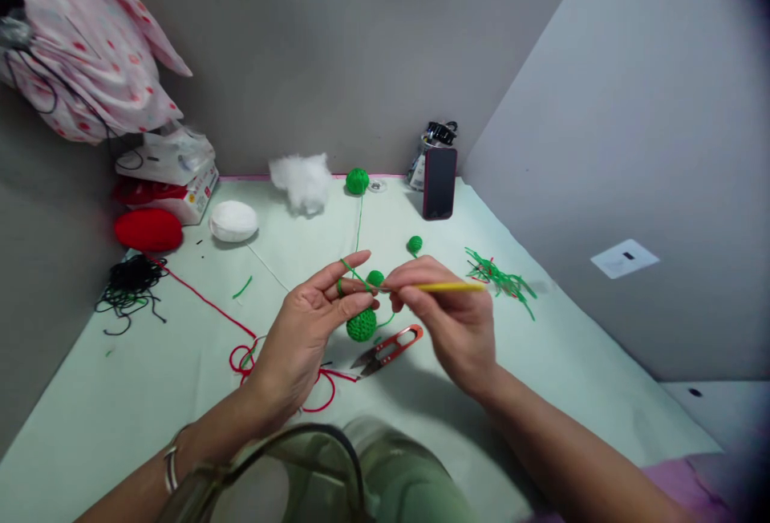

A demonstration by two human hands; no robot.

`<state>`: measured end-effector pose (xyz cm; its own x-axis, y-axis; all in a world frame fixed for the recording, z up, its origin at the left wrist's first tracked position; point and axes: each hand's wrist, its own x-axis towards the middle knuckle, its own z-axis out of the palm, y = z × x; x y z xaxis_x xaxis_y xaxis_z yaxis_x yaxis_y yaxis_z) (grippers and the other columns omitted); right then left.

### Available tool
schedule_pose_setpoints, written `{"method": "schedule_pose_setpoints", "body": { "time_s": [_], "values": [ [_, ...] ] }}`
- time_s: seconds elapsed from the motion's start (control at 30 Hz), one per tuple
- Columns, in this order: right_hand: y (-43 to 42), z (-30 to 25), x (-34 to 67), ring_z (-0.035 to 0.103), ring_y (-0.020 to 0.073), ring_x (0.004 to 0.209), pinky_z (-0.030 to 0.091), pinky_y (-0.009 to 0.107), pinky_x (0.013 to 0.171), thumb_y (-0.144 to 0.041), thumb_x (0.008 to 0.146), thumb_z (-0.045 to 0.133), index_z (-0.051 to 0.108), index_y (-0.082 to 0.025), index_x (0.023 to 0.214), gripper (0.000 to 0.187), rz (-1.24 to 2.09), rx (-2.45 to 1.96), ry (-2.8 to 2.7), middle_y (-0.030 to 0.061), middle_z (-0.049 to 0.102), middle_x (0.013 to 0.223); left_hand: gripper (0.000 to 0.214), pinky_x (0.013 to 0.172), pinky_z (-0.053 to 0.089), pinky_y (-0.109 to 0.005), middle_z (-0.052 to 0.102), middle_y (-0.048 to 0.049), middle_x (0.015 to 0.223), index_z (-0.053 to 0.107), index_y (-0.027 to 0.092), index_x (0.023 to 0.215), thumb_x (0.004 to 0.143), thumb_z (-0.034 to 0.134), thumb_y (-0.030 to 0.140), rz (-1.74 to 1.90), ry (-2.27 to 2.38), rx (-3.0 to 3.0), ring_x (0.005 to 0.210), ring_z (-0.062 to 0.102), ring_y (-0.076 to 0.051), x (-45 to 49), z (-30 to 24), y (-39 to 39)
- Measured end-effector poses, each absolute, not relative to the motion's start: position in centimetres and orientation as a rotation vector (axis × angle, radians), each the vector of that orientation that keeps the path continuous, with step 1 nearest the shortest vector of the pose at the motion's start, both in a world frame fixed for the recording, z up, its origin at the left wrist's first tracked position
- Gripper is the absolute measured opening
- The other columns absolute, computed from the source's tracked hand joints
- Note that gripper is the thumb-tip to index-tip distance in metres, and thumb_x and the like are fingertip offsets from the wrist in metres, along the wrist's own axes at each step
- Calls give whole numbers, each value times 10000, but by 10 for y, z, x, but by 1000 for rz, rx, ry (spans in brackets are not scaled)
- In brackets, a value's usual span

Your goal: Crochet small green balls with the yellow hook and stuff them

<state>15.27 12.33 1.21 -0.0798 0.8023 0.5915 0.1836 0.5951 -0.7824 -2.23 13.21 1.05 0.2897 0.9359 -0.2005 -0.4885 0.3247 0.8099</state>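
Observation:
My left hand (328,298) pinches a green crocheted piece (361,326), its rounded end hanging below the thumb. Green yarn (359,226) loops around my left fingers and runs back to a green yarn ball (357,181). In my right hand (451,318) is a crochet hook with a yellow handle (452,287); its tip meets the work at my left fingertips, where the stitch is too small to make out. A small green ball (375,277) shows just behind the fingertips, and another green crocheted ball (415,245) lies farther back. Orange-handled thread snips (390,350) rest below my hands.
Red yarn (148,230), white yarn (234,221), black thread scraps (129,286) and a box (192,194) are on the left. White stuffing (302,184) sits at the back. A phone (439,184) stands upright at the back right, with green yarn scraps (500,278) nearer.

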Motion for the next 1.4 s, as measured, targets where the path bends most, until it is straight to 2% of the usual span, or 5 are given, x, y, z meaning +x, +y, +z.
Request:
{"method": "schedule_pose_setpoints", "body": {
  "time_s": [0.17,0.6,1.03,1.27,1.4],
  "values": [
    [115,6,149,722,216,947,625,356,805,-78,988,595,755,-206,1196,292,-229,-765,-2015,114,769,1059,493,868,514,-209,743,9,851,783,248,1225,753,923,280,1005,726,636,881,679,-122,-17,4,126],
    [132,17,165,636,137,706,543,298,668,-274,974,710,829,-263,940,124,1036,-763,-1314,12,735,874,384,766,481,-168,709,19,827,829,266,1145,768,884,216,979,775,761,801,647,-92,-27,13,137],
    [123,13,155,717,168,840,593,316,728,-207,1011,645,796,-248,1074,169,761,-838,-1611,39,788,973,386,783,493,-202,735,19,799,814,254,1166,787,880,232,1023,837,777,781,669,-103,-22,8,133],
    [116,6,153,714,207,964,616,349,843,-80,990,603,772,-222,1162,280,-193,-815,-2019,97,762,1033,490,796,534,-196,756,-1,852,782,245,1243,769,904,245,924,748,559,824,687,-120,-18,10,126],
    [115,8,155,718,212,990,623,371,820,-101,989,627,751,-241,1180,268,126,-815,-1895,89,753,1062,403,800,532,-181,782,-37,919,787,227,1238,839,845,235,845,678,549,862,705,-126,-22,12,129]
  ]
}}
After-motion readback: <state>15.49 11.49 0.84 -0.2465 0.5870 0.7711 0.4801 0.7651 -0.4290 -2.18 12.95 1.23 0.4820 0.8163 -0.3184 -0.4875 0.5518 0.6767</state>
